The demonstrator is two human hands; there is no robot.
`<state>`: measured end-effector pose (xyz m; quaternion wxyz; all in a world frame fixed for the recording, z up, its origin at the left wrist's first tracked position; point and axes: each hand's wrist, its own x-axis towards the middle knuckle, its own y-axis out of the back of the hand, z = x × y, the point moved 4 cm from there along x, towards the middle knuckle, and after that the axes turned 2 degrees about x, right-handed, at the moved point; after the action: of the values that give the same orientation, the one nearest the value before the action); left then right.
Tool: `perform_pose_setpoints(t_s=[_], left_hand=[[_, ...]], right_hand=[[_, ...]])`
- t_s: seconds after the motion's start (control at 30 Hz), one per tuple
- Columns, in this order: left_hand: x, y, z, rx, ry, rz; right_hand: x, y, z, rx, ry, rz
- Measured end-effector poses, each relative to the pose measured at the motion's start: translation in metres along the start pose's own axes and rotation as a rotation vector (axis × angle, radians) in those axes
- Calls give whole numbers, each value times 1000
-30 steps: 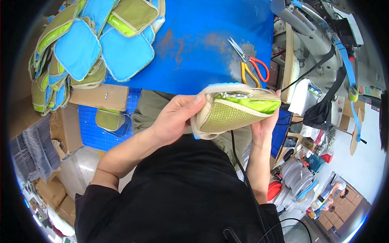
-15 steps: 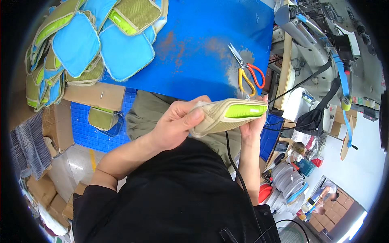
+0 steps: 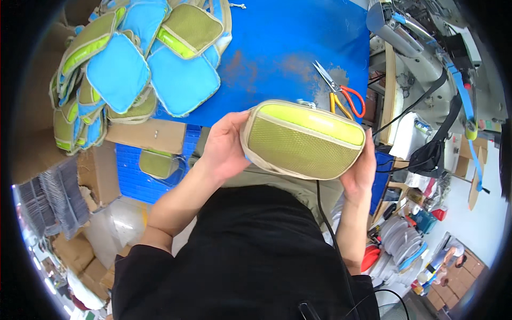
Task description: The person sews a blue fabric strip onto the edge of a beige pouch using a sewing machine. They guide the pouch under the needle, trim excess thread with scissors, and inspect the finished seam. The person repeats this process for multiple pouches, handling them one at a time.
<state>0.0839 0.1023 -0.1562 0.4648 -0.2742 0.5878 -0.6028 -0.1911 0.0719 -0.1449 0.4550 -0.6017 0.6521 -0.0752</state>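
Observation:
Between my two hands is an olive mesh pouch [image 3: 301, 146] with beige piping and a shiny lime-green strip along its upper side. My left hand [image 3: 226, 146] grips its left end, the fingers partly hidden behind it. My right hand [image 3: 360, 173] is closed round the right end, most of its fingers out of sight at the back. A zipper pull [image 3: 306, 103] shows at the pouch's top edge. Just beyond the pouch, scissors [image 3: 340, 90] with one red and one orange-yellow handle lie on the blue tabletop [image 3: 266, 40], blades pointing away and to the left.
A heap of similar pouches [image 3: 184, 82], some showing light-blue sides, covers the far left of the table. Another pouch [image 3: 158, 163] sits lower, on a blue surface. Cardboard [image 3: 98, 173] stands at left. A sewing machine [image 3: 421, 69] with hanging straps is at right. Two people appear far off.
The pouch has turned so its broad mesh side and full green strip now face me. My left hand has shifted from pinching its near corner to holding its left end.

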Motion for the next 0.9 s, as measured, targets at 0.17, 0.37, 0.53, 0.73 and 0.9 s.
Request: perform_pose_setpoints(t_s=[0.17,0.37,0.53,0.73,0.9], left_hand=[[8,3,11,10,-9,160],[11,0,11,-15,-1,99],[18,-2,6,31,23,99],[9,6,24,277,-49,185],[-2,-26,53,1383,-504,272]], right_hand=[[-18,-24,-8,20,56,-46],[-22,-34,-9,85,104,-187],[-32,-37,-16,89,75,-193],[-31,-34,-17,-129,57,-278],[-24,-22,-34,-1155,809,-81]])
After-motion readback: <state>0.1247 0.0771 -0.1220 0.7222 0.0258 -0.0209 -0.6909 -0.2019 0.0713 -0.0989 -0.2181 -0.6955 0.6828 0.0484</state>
